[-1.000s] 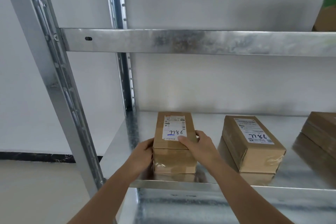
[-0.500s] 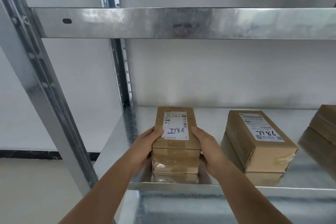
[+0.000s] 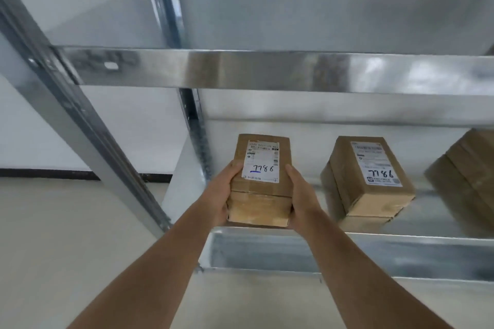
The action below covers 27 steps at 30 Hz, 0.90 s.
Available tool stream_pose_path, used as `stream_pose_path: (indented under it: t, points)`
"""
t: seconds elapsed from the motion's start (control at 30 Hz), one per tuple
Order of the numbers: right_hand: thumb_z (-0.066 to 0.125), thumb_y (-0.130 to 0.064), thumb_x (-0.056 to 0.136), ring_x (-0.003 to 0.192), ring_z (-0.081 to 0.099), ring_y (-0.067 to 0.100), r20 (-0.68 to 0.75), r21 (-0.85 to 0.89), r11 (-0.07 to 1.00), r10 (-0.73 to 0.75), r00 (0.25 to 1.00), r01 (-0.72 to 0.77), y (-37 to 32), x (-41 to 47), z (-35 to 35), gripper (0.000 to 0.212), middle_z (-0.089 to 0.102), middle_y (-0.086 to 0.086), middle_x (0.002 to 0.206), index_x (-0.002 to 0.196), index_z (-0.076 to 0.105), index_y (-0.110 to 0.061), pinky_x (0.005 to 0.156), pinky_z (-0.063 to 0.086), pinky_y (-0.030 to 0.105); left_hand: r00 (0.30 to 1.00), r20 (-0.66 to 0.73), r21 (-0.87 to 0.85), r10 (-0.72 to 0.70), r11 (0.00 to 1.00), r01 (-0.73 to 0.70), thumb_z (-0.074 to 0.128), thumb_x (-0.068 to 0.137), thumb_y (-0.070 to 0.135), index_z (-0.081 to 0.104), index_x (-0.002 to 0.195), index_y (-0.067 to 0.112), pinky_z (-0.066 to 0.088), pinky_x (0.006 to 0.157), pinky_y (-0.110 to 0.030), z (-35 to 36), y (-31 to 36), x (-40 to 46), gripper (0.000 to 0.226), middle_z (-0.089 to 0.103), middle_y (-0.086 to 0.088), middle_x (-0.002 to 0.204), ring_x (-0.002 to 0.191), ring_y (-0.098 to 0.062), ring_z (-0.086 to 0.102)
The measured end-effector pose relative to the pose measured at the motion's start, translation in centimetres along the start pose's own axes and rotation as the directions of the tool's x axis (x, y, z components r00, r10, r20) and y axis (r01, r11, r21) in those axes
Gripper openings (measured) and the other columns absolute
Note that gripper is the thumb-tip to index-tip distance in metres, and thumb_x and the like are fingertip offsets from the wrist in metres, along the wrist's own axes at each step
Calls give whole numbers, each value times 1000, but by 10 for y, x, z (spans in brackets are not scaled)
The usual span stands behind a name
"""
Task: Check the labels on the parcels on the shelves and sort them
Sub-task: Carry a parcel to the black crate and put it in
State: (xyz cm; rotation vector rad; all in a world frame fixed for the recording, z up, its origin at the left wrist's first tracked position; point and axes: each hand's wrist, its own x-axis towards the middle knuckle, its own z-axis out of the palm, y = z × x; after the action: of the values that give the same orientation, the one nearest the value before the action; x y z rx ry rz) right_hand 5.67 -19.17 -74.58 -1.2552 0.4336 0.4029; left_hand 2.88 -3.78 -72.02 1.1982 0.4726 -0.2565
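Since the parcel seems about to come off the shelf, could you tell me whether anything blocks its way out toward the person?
Nothing visible does. The left hand and right hand grip the held parcel at the shelf's front edge. The neighbouring parcel stands apart, to its right.

We read "7786" handwritten on the label of the held parcel. At three o'clock, a second parcel's label shows "7786" too, upside down to us.

Illumination is even, diffuse and bright; its source is out of frame. Glare patches lie on the steel shelf beam. Motion blur softens the whole frame, most at the upright post. Wide-angle distortion slants straight members near the edges. Shadows are faint.
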Motion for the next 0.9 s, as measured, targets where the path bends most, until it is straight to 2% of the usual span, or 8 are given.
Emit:
stream_pose_path:
  t: [0.1,0.17,0.27,0.33,0.53,0.7,0.83,0.9]
  points:
    - [48,-38,104,79,77,22,-13,-1,996,89,996,-89,-24,-57,0,30,80,3,94,112,72,-21,69,60,37,994,-39,30,-103,994,104,55,102,41,68,129,14,60,58,-30,9,19,-51,40,79,-9,105,83,-24,77]
    - [50,-37,104,67,75,18,-43,-25,988,151,988,-152,-40,-102,-2,26,79,0,80,102,71,-21,62,55,32,985,-84,22,-152,988,155,57,101,44,68,130,14,63,68,-34,17,28,-93,43,78,-10,110,95,-27,76]
    - [49,-37,104,76,76,22,-36,-72,973,216,976,-218,-67,-175,-6,32,80,5,89,109,73,-17,66,56,35,969,-113,-2,-218,976,220,58,99,47,68,130,17,58,95,-46,33,45,-164,44,76,-10,116,110,-32,72]
    - [48,-37,104,83,76,25,-37,-92,967,236,971,-238,-78,-218,-9,34,79,8,97,113,73,-16,70,58,37,964,-122,11,-238,970,241,58,99,48,71,125,17,54,101,-47,42,53,-207,43,76,-10,115,110,-31,72]
    - [47,-37,105,85,73,26,-37,-119,964,233,972,-236,-144,-378,-5,34,80,4,85,108,74,-16,76,58,39,960,-124,16,-252,966,256,55,100,48,74,119,12,52,103,-54,75,111,-349,44,77,-13,109,107,-37,72]
    - [56,-39,102,85,72,26,-86,-134,974,174,981,-185,-201,-488,7,28,79,3,82,101,73,-17,81,57,40,977,-68,37,-201,978,203,53,102,48,74,112,13,62,77,-42,101,165,-460,43,78,-14,104,91,-33,76]
    - [59,-43,99,92,72,25,-55,-127,982,136,989,-142,-228,-556,9,29,78,4,95,103,74,-18,85,57,38,989,-82,60,-120,990,125,58,98,52,74,116,13,59,93,-48,113,193,-529,45,78,-12,104,98,-34,75]
    - [59,-44,99,96,70,25,-25,-124,984,123,992,-126,-233,-582,8,29,78,4,100,104,74,-19,92,55,40,993,-81,77,-87,993,93,58,100,49,75,114,13,60,85,-44,117,200,-554,42,79,-12,102,92,-32,75]
